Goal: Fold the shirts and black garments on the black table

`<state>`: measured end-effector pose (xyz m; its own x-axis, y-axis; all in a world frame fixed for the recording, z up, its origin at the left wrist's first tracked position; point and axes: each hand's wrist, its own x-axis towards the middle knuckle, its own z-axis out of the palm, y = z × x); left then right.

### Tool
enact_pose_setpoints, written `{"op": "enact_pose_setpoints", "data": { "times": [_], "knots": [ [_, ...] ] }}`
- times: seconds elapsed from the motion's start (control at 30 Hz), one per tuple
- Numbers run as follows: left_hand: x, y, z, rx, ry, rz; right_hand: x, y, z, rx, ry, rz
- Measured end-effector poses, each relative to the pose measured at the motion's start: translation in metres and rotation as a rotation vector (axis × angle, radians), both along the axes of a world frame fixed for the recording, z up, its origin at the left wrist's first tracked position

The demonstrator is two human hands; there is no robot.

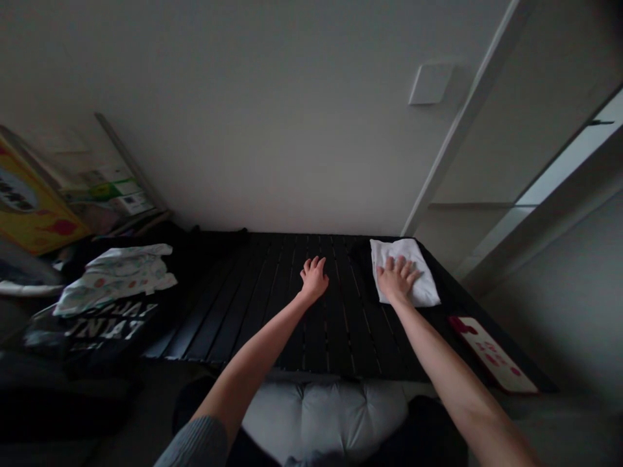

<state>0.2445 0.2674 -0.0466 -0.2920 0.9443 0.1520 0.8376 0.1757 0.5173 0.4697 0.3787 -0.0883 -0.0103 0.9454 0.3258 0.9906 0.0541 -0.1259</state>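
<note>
My right hand (398,277) lies flat, fingers spread, on a folded white cloth (424,285) at the right end of a black slatted table (282,311). Under the cloth's left edge shows some dark fabric (361,259). Over the middle of the table is my left hand (314,279), holding nothing, its fingers apart and slightly curled; whether it touches the slats I cannot tell. On the left, a crumpled white patterned garment (121,272) rests on black fabric with white lettering (111,324).
A white and red flat box or card (494,353) lies at the table's right edge. At the far left stand a yellow box (36,207) and several packages. Behind the table rises a pale wall (292,130). A grey cushion (326,412) is at the near side.
</note>
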Motion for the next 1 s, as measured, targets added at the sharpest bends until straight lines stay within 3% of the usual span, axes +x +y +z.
{"op": "enact_pose_setpoints", "data": {
  "times": [0.17,0.4,0.6,0.73,0.87,1.0],
  "knots": [
    [-0.058,-0.035,0.002,0.017,0.147,0.115,-0.04,-0.029,0.012,0.191,0.032,0.12],
    [-0.16,-0.097,0.006,0.038,0.355,0.381,-0.114,-0.082,0.024,0.225,0.007,0.252],
    [-0.242,-0.146,0.011,0.034,0.481,0.618,-0.151,-0.119,0.023,0.181,-0.013,0.36],
    [-0.279,-0.168,0.014,0.044,0.527,0.807,-0.167,-0.133,0.016,0.104,-0.015,0.43],
    [-0.309,-0.188,0.015,-0.058,0.454,0.988,-0.176,-0.143,0.012,0.076,-0.009,0.476],
    [-0.33,-0.204,0.016,-0.138,0.459,1.037,-0.181,-0.151,0.011,0.066,0.004,0.507]
  ]
}}
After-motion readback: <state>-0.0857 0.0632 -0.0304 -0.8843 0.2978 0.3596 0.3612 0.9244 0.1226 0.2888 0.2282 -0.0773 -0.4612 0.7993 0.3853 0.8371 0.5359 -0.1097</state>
